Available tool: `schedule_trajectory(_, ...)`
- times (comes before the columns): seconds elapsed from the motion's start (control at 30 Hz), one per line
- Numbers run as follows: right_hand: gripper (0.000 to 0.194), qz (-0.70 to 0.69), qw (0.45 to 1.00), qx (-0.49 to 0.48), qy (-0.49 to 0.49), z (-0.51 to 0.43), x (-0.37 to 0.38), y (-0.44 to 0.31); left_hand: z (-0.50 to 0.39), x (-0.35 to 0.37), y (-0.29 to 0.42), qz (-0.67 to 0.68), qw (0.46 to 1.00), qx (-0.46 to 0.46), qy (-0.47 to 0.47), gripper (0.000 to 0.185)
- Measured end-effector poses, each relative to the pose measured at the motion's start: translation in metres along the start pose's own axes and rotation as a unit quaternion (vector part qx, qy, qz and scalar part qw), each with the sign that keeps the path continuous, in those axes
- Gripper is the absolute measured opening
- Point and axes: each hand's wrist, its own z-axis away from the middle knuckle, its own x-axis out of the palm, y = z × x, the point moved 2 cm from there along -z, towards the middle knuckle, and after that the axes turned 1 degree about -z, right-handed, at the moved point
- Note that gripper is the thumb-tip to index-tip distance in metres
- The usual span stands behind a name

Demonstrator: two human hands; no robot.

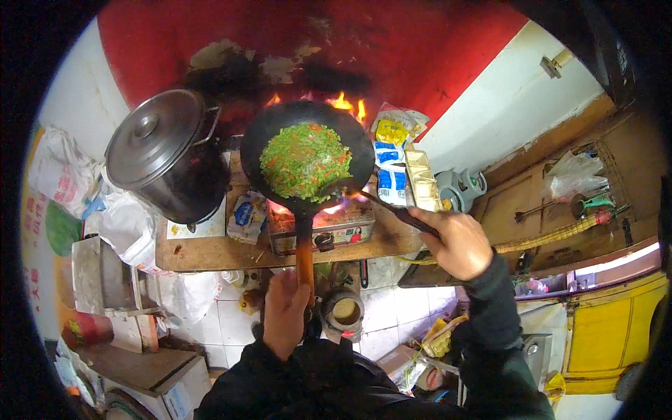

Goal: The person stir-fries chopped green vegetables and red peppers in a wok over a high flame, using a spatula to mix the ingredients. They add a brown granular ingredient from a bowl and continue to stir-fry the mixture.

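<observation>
A dark wok (257, 126) sits over a lit gas burner (344, 223), with flames showing behind and below its rim. Chopped green vegetables with orange-red bits (304, 160) lie heaped inside it. My left hand (285, 310) is closed around the lower end of the wok's wooden handle (304, 262). From the right, my right hand (455, 242) grips the dark handle of a ladle or spatula (391, 209). The tool's head rests among the vegetables at the wok's lower right and is partly hidden there.
A large lidded metal stockpot (194, 178) stands left of the wok on the wooden counter (210, 254). Blue-and-white packets (391, 184) and a sectioned seasoning tray (422, 178) lie to the right, near a grey gas cylinder (457, 186). Below is a bucket-like container (344, 310).
</observation>
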Motion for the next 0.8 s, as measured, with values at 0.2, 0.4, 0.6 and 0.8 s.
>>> schedule_trajectory(0.2, 0.040, -0.116, 0.984, -0.016, 0.133, -0.078, 0.069, 0.023, 0.001, 0.021, 0.020, 0.058, 0.984, -0.167, -0.003, 0.034)
schedule_trajectory(0.4, 0.047, -0.079, 0.983, 0.048, 0.161, -0.128, 0.100, 0.024, 0.004, 0.020, 0.030, 0.041, 0.981, -0.185, -0.045, 0.039)
schedule_trajectory(0.6, 0.043, -0.073, 0.997, 0.012, 0.029, -0.072, 0.019, 0.002, 0.001, 0.011, 0.023, 0.072, 0.973, -0.214, -0.048, 0.028)
schedule_trajectory(0.8, 0.040, -0.032, 0.999, 0.006, -0.041, -0.044, -0.011, -0.011, 0.006, 0.006, 0.025, 0.062, 0.977, -0.202, -0.040, 0.029)
